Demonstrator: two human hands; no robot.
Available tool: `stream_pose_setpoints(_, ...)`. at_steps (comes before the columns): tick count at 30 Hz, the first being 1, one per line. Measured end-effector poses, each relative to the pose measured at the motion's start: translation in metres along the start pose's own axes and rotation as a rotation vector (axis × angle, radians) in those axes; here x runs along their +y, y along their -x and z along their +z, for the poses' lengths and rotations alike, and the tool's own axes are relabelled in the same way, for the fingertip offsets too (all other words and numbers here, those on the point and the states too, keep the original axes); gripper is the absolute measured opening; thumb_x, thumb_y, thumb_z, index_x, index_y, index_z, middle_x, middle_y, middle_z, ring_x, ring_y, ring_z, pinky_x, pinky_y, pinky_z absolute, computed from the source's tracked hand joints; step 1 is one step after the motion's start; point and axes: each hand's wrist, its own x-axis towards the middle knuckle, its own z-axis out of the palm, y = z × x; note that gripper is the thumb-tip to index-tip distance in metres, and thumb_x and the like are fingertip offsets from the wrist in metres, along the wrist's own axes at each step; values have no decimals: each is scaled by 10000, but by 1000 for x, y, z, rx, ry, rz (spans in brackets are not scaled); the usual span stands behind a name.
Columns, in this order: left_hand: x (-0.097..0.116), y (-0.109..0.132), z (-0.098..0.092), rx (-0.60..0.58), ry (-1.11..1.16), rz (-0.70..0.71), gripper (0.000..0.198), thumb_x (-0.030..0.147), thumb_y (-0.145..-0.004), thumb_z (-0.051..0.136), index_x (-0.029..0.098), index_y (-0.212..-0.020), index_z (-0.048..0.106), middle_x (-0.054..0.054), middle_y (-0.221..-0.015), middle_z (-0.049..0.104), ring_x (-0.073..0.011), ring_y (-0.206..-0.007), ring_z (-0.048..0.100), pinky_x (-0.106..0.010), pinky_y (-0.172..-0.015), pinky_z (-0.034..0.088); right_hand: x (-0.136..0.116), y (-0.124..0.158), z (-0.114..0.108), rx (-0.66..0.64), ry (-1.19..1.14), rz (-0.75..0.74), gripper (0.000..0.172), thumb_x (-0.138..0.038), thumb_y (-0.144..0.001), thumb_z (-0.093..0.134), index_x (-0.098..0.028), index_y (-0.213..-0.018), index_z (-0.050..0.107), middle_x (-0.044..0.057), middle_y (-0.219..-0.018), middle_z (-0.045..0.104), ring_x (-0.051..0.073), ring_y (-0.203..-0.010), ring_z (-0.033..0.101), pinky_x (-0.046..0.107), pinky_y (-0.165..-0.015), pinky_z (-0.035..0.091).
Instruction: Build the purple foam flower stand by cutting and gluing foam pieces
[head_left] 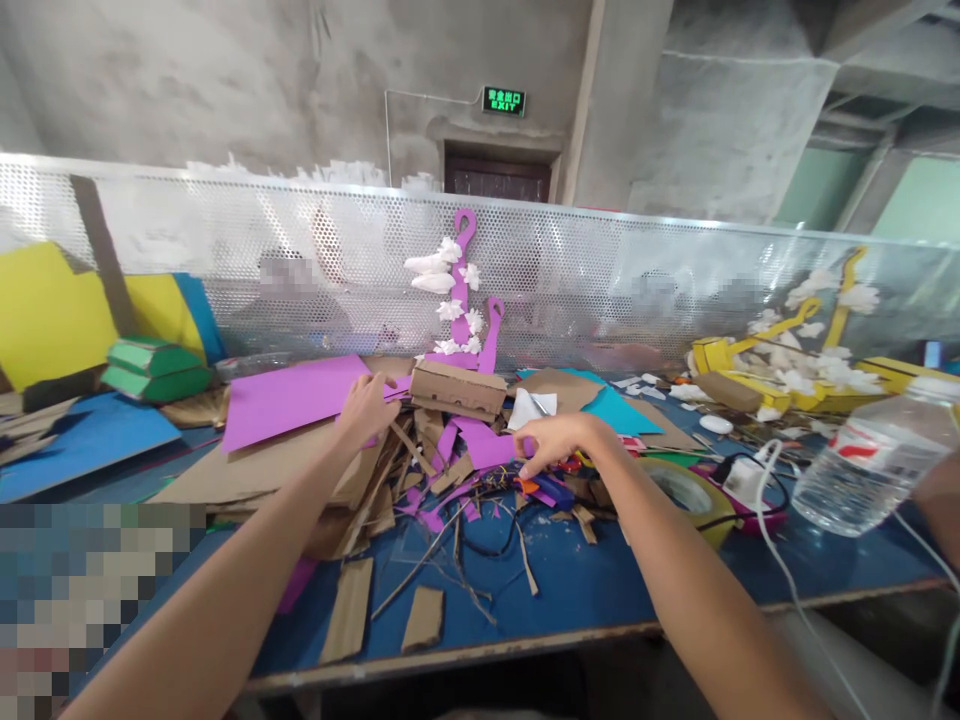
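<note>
My left hand (pixel 365 408) reaches over the right end of a large purple sheet (pixel 292 400), its thumb and forefinger apart beside a narrow purple strip (pixel 401 387). Over the scrap pile, my right hand (pixel 553 440) is curled with its fingers bent down around the edge of a purple scrap (pixel 484 447). Below its fingertips are an orange-and-blue tool (pixel 551 490) and thin wires. Between the hands stands a cardboard block (pixel 459 388). Behind it rises a purple hooked stand (pixel 460 290) with white tufts on it.
A perforated metal screen (pixel 337 310) runs along the back. On the right are a tape roll (pixel 686 495), a water bottle (pixel 862 465), white cables and a yellow tufted model (pixel 787 350). Cardboard scraps (pixel 349 605) lie near the front edge; a green block (pixel 155 370) sits left.
</note>
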Motion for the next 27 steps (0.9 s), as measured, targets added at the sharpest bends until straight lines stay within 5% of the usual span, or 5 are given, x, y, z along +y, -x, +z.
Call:
stream_pose_setpoints(6,33,5,-7,11,43,299,197,177,-806,519,205,-973,618,-110,-1051,612,-294,-1106,561,-432,-1022,425,0,2,-3,148,92,92,152,-342,-826,686,-211,-902,672,32,-737,691,186,-655,631,262,-562,377)
stream_pose_setpoints(10,45,7,-10,-3,62,331,178,171,-811,509,204,-940,626,-110,-1040,612,-287,-1028,580,-430,-972,452,2,7,-4,319,130,217,302,-386,-804,724,-207,-1040,666,68,-860,713,220,-748,656,272,-596,400)
stream_pose_setpoints(15,38,7,-8,-15,58,293,185,174,-785,535,213,-935,636,-109,-1035,626,-301,-1048,574,-442,-983,448,-2,13,0,-26,-191,62,856,-578,-606,847,-226,-1319,532,4,-662,667,199,-567,635,267,-516,431)
stream_pose_setpoints(22,32,6,-5,-33,59,283,185,185,-792,519,208,-937,632,-108,-1013,611,-292,-994,606,-421,-931,478,-10,5,10,-135,-158,192,991,-406,-461,938,-232,-1333,501,-16,-677,653,198,-531,648,281,-495,506)
stream_pose_setpoints(27,27,4,-3,-70,72,266,167,186,-788,515,210,-916,621,-104,-1003,616,-282,-987,631,-414,-933,492,-12,10,6,-98,-173,151,899,-301,-469,901,-195,-1289,546,-7,-735,657,184,-536,648,266,-484,507)
